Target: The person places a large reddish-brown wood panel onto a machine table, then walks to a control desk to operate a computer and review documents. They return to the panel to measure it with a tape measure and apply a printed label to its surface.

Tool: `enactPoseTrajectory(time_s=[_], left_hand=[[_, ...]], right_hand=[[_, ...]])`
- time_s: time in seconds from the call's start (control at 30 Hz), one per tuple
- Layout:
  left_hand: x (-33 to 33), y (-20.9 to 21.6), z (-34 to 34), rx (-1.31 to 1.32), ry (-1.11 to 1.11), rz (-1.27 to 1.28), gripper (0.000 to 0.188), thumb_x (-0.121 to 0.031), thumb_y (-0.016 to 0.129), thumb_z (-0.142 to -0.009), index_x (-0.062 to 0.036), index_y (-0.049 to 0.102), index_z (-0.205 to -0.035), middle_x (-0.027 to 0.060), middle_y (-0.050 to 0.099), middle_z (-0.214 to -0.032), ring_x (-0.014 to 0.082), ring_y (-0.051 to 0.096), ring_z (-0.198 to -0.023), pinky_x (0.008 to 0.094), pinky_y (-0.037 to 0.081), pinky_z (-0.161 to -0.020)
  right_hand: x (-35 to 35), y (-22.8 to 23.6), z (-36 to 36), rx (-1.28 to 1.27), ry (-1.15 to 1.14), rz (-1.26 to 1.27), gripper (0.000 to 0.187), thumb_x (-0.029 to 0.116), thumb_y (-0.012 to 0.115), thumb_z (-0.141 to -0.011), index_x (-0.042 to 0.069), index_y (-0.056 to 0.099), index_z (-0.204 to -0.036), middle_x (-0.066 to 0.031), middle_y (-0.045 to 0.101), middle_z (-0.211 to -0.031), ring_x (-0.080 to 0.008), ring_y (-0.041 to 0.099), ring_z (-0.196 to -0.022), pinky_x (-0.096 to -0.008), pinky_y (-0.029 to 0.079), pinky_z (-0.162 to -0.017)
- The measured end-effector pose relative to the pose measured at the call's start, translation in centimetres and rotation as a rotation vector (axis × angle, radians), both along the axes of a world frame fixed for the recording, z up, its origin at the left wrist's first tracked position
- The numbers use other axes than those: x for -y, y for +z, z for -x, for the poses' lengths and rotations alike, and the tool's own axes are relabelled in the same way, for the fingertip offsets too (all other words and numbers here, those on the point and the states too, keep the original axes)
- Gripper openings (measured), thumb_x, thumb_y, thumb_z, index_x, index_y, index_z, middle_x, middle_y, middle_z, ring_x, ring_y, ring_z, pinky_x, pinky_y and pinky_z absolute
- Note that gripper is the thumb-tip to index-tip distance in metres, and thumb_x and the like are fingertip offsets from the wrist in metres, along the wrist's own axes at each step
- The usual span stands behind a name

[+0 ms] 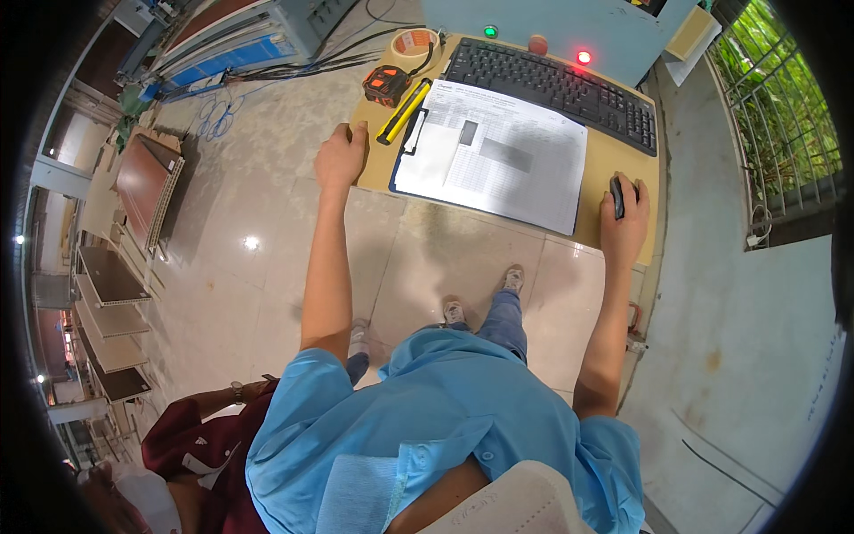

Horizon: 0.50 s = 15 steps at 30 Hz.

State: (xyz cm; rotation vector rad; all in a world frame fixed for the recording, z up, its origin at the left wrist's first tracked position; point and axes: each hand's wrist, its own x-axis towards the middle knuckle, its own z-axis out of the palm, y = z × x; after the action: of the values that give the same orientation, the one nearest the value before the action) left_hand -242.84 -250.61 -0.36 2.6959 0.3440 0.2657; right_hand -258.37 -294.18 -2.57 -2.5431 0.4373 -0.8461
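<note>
My right hand (626,222) is wrapped over a black computer mouse (617,198) at the right end of a tan board (642,169). At the board's left edge rests my left hand (340,158), its fingers curled in; whatever they may hold is hidden. Between my hands lies a dark clipboard with a printed sheet (534,191), a smaller blank paper (433,153) partly over it. A yellow and black utility knife (404,111) lies along its left side. Behind the clipboard sits a black keyboard (551,86).
An orange and black tape measure (386,85) and a tape roll (414,46) sit at the board's far left. Behind rises a blue-grey machine (551,27) with lit buttons. Panels (147,187) stand left. Someone in a maroon shirt (182,436) is close at my left.
</note>
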Motion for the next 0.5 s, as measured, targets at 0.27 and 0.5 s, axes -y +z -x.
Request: enactPoseTrajectory(time_s=[0.27,0.5], left_hand=[[-0.17,-0.04,-0.21,-0.021,-0.010,0.019,0.058,-0.057,0.046,-0.097,-0.0076,0.067,-0.118,0.0227,0.072,-0.103,0.0413,0.068,-0.101,0.0510,0.052,-0.085],[-0.04,0.47,-0.02,-0.051,-0.011,0.025,0.057,-0.056,0.046,-0.097,-0.0071,0.067,-0.117,0.0232,0.072,-0.103,0.0417,0.068,-0.101,0.0504,0.052,-0.085]], right_hand=[[-0.03,0.25,0.00,-0.017,-0.010,0.032,0.043,0.019,0.065,-0.091,0.020,0.062,-0.134,-0.0234,0.050,-0.144,-0.0399,0.050,-0.130,-0.0454,0.045,-0.104],[-0.14,0.42,0.10,-0.014,-0.008,0.021,0.043,0.019,0.066,-0.091,0.019,0.062,-0.134,-0.0232,0.050,-0.143,-0.0398,0.051,-0.130,-0.0452,0.046,-0.104]])
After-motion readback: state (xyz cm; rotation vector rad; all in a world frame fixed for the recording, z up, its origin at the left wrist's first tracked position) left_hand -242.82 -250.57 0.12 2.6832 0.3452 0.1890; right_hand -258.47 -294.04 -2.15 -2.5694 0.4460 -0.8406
